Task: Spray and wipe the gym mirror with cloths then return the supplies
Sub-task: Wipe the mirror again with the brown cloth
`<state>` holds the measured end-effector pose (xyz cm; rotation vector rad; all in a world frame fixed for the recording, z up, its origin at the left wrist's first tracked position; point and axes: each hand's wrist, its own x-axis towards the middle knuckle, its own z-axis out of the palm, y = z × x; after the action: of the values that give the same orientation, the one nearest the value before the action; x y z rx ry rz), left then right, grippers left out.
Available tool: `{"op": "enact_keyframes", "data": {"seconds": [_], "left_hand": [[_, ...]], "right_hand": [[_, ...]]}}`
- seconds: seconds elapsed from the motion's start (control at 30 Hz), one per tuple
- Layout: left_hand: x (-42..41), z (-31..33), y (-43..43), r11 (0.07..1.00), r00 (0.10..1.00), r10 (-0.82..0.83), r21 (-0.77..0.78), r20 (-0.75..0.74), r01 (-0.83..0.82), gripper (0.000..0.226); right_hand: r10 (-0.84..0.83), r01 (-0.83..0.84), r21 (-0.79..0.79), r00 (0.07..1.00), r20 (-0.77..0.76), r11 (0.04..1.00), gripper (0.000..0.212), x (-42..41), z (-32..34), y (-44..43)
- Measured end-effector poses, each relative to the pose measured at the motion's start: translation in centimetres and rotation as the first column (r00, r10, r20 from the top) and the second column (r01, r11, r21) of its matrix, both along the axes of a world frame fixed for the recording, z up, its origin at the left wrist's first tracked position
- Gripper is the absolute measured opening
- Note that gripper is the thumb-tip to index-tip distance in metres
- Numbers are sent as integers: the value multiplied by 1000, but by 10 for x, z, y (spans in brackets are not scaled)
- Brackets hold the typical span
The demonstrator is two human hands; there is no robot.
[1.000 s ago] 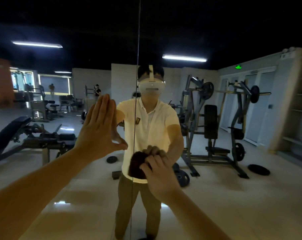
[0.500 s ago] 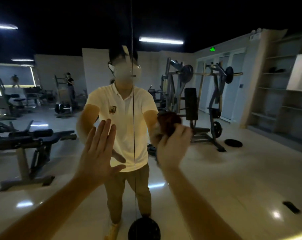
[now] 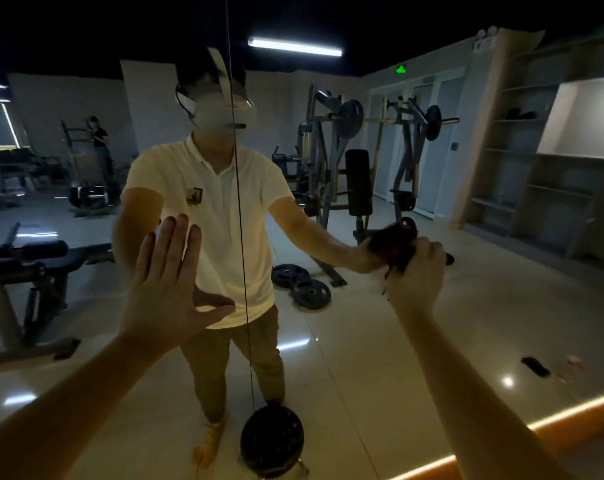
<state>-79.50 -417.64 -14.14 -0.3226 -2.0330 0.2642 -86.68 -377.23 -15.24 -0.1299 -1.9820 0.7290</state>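
Note:
The gym mirror (image 3: 432, 341) fills the view, with a thin vertical seam left of centre. My left hand (image 3: 170, 289) lies flat against the glass, fingers straight and thumb spread. My right hand (image 3: 416, 275) grips a bunched dark reddish-brown cloth (image 3: 392, 245) and presses it on the mirror at the right, about chest height. The reflection shows a person in a pale polo shirt with both arms out. No spray bottle is visible.
A round dark object (image 3: 272, 438) sits low near the mirror's base by the seam. Reflected in the glass are weight machines (image 3: 331, 161), loose plates (image 3: 300, 282) on the floor, benches at left, shelves at right and another person far back. An orange lit strip runs along the lower right.
My right hand has carried the cloth up and to the right across the glass. My view has turned right. The left hand stays flat on the mirror.

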Motion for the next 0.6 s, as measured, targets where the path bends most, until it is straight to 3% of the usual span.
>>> {"op": "enact_keyframes", "data": {"seconds": [0.1,0.23,0.3,0.37,0.47,0.53,0.6], "left_hand": [[0,0,2,1000,1000,-7,8,-2,7,128],[-2,-1,2,1000,1000,-9,10,-13,9,128],[-2,-1,2,1000,1000,-6,-6,-24,6,128],[-1,0,1,1000,1000,0,-23,-27,0,128],[-1,0,0,1000,1000,-5,-23,-22,4,129],[-2,-1,-1,1000,999,3,-24,-34,-4,128],[-4,-2,-2,1000,999,10,-29,-52,-12,128]], "right_hand": [[-97,128,-351,990,103,928,46,-2,-6,-25],[-40,39,-411,999,7,911,42,29,-30,-122],[92,-100,-321,995,-40,942,38,52,-46,-166],[269,-271,-119,962,-34,955,28,69,-69,-198],[468,-462,293,882,56,837,38,75,-90,-195],[466,-429,514,882,63,743,22,66,-93,-159],[392,-350,534,919,38,770,18,55,-90,-114]]}}
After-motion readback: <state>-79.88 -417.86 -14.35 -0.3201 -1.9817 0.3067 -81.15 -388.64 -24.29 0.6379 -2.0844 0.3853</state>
